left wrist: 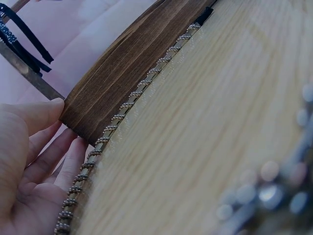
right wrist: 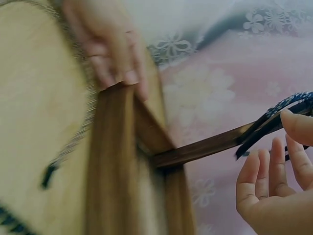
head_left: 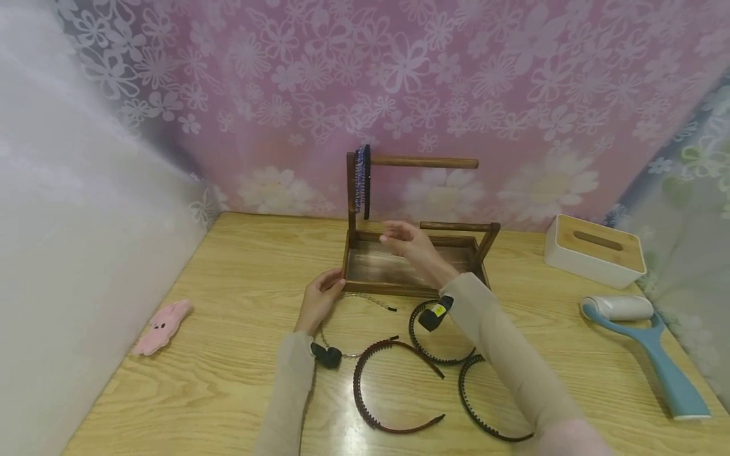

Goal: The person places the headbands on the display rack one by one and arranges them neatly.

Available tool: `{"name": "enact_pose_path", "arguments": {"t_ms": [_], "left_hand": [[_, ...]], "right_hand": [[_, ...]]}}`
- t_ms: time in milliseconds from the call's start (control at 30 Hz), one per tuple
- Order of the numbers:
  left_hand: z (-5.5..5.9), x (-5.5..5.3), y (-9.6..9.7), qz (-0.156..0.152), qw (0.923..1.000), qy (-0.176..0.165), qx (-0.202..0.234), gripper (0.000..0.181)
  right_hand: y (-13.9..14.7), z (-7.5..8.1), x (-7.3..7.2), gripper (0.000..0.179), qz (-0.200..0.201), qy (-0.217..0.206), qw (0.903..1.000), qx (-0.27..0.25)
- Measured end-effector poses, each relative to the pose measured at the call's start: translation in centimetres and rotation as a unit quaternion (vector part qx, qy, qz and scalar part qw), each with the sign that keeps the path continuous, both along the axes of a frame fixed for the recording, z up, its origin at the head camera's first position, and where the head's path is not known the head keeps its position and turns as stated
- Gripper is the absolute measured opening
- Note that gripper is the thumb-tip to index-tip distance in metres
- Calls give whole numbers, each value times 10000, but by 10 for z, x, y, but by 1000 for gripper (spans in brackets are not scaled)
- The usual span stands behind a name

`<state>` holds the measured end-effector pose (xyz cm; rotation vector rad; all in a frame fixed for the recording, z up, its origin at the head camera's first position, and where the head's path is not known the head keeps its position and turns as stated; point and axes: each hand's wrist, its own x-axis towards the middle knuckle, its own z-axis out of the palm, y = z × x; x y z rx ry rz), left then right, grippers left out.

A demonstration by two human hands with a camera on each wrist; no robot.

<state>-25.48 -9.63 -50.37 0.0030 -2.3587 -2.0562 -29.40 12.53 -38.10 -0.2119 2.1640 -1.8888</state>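
A dark wooden stand (head_left: pixel 410 291) has a tray base, a tall post with an upper bar, and a lower bar at its right. My left hand (head_left: pixel 320 299) grips the tray's left front corner, thumb on the face and fingers around the edge in the left wrist view. Headbands (head_left: pixel 362 183), one with bluish sparkle and one black, hang at the left end of the upper bar. My right hand (head_left: pixel 412 248) is over the tray, below and right of them, fingers loosely bent with nothing in them. A beaded headband (left wrist: pixel 123 111) lies along the stand's front, by my left hand.
Dark toothed headbands (head_left: pixel 360 386) lie on the table in front, some partly behind my right arm. A pink plush-like item (head_left: pixel 163 327) lies at left. On the right are a tissue box (head_left: pixel 595 252) and a blue-handled lint roller (head_left: pixel 656 354).
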Motion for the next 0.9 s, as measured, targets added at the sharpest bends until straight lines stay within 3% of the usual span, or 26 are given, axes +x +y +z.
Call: {"name": "enact_pose_path", "arguments": {"t_ms": [300, 533, 700, 900], "left_hand": [[-4, -2, -1, -6, 10000, 42, 14, 38], [-4, -3, -2, -97, 9999, 11, 63, 39], [-4, -3, -2, -115, 9999, 28, 109, 40], [-3, -2, -2, -77, 10000, -7, 61, 38]], "right_hand": [[33, -30, 34, 47, 382, -21, 9968, 706], [53, -43, 74, 43, 882, -354, 9870, 1294], [67, -50, 103, 32, 1316, 35, 9729, 1900], [87, -48, 132, 28, 1793, 831, 9436, 2655]]}}
